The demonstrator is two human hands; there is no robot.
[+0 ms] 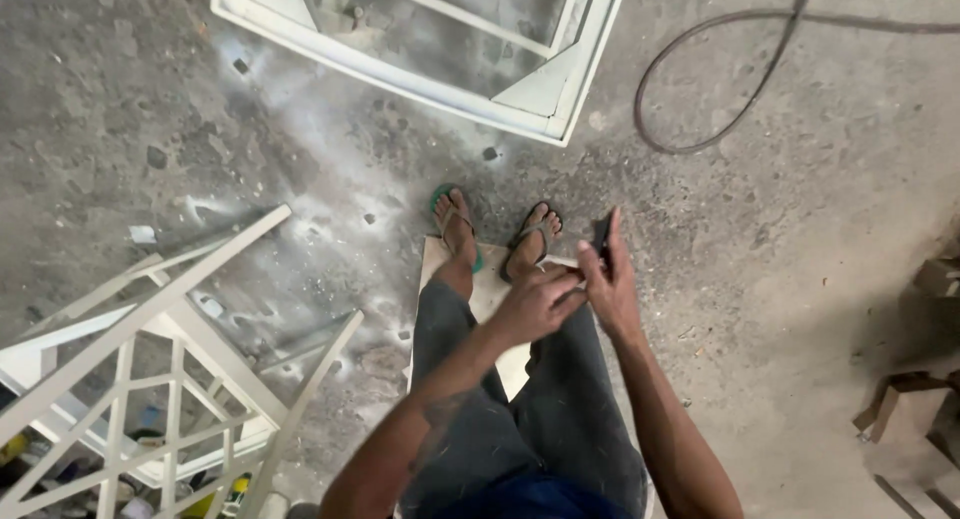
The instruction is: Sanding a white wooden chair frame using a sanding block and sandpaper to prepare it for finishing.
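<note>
Right now my right hand pinches a small dark object, possibly a phone, though blur hides what it is. My left hand rests loosely curled against the right, fingers half closed, gripping nothing I can make out. Both hover above my sandalled feet on a pale board, white metal frame to my left.

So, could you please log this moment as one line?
right hand: holds small dark object | left hand: touching right hand | stance: on flat board | nearby: white metal frame
</note>
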